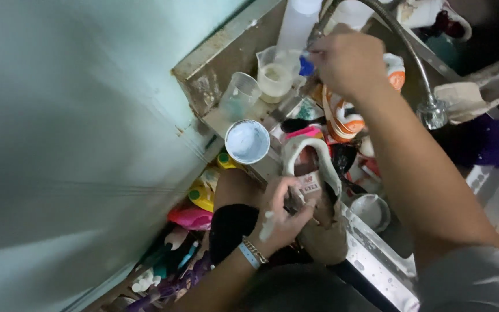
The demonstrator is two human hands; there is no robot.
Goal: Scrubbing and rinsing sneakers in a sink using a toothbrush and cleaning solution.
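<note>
cluttered steel sink (376, 254): left hand (281, 211) clamped on shoe (313, 179); right hand (347, 60) outstretched, fingers pinching blue-tipped tool (306, 65).

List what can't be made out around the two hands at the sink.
- Head view: what the right hand grips; its fingers cover all but a blue tip.
- Shoe sole and toe: hidden by the left hand.
- Plastic beaker contents: blurred, cloudy.
- Bottles on the floor: too blurred to identify.
</note>
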